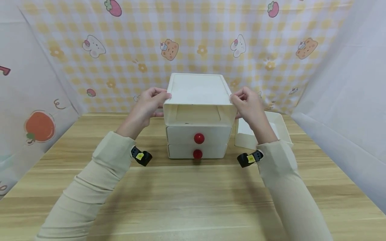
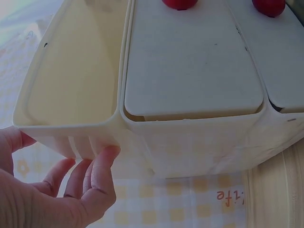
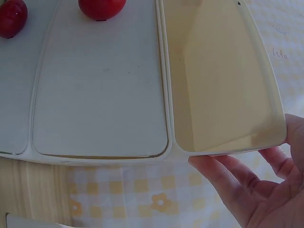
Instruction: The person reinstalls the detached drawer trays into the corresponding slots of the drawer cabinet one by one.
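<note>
Two hands hold one white cabinet in the centre of the frame. The left hand (image 1: 146, 103) and the right hand (image 1: 248, 103) grip opposite sides of the cabinet (image 1: 197, 88) at its top tier, each thumb at the top edge and the bent fingers against the side wall, opened only to the grip's width. Three tiers are stacked. The top compartment (image 1: 197, 113) is open at the front, its cream inner walls exposed; the two below contain closed drawers, an upper drawer (image 1: 181, 135) and a lower drawer (image 1: 181, 151), each with a round red knob. Small dark marks show on the rim and drawer fronts. A white tray (image 1: 245, 140) sits right of centre, partly behind the right forearm. Cabinet and tray stand on a wood-grain table (image 1: 193, 201); yellow checked cloth (image 1: 202, 20) fills the upper frame.
</note>
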A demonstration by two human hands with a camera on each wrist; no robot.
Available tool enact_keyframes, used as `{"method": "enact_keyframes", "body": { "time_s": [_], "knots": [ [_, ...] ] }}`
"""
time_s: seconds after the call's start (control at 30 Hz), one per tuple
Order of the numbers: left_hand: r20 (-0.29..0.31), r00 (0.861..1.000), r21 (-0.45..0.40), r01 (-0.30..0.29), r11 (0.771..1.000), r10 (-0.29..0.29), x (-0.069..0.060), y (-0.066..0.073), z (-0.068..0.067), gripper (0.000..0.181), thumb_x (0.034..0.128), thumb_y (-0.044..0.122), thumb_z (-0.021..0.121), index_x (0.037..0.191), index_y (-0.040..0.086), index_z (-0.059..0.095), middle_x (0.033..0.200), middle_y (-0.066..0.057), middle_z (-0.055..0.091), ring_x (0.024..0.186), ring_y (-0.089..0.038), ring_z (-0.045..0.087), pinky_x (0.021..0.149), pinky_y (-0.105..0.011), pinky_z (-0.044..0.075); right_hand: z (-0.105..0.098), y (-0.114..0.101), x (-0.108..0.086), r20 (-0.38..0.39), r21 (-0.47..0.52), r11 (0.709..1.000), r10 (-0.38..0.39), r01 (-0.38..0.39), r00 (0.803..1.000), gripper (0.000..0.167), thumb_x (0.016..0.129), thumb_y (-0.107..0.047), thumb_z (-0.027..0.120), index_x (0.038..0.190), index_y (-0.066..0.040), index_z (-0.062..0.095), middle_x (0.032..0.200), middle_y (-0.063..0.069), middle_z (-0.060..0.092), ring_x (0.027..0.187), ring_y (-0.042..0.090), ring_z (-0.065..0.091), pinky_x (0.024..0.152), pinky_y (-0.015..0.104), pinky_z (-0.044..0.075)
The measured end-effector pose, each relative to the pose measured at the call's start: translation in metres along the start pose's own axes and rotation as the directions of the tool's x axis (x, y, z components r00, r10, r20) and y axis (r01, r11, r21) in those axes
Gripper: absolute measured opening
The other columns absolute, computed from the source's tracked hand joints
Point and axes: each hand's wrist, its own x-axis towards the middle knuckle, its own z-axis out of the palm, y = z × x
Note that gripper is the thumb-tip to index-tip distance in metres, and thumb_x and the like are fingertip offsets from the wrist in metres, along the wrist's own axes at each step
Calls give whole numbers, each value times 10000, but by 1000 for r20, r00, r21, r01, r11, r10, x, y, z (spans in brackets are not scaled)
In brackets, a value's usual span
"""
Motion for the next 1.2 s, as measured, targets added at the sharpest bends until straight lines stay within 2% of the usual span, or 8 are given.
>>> {"method": "enact_keyframes", "body": {
  "time_s": [0.17, 0.43, 0.77, 0.97, 1.2],
  "knots": [
    [-9, 1000, -3, 4, 1000, -4, -1, 0, 3, 402, 908, 304, 554, 1234, 89, 457, 1216, -35, 462, 1058, -249, 543, 811, -309, 558, -3, -1, 2, 17, -18, 999, 31, -31, 999, 180, 905, -217, 477, 955, -46, 504, 900, 33, 510, 809, 180, 492, 519, 249, 539],
    [-10, 1000, -8, 1, 1000, -1, -1, 0, 9, 414, 910, 303, 560, 1239, 88, 433, 1229, -46, 439, 1106, -262, 518, 850, -340, 541, -5, 3, 9, 20, -15, 998, 67, -67, 998, 211, 912, -224, 479, 1012, -40, 507, 885, 30, 498, 777, 146, 504, 532, 243, 534],
    [-27, 1000, -8, 5, 1000, -5, 1, 3, 16, 388, 905, 297, 568, 1217, 103, 443, 1260, -50, 444, 1055, -229, 543, 782, -306, 563, -12, 7, 14, 55, 13, 998, 68, -69, 996, 227, 938, -241, 481, 1034, -37, 500, 927, 26, 504, 847, 183, 531, 584, 270, 559],
    [-31, 1000, -31, 0, 1000, -1, 2, 3, 17, 362, 909, 296, 566, 1198, 109, 451, 1235, -38, 464, 1049, -239, 563, 770, -306, 566, -15, 10, 18, 89, 75, 994, 73, -80, 993, 205, 942, -264, 497, 999, -68, 498, 967, 6, 507, 806, 139, 569, 600, 274, 567],
    [-33, 999, -66, 4, 998, -6, 3, 1, 16, 307, 911, 292, 574, 1146, 127, 465, 1191, -20, 479, 1015, -231, 554, 757, -299, 561, -14, 13, 18, 90, 84, 994, 64, -72, 994, 209, 941, -273, 509, 1004, -74, 514, 946, -8, 520, 787, 128, 590, 600, 259, 565]
  ]
}}
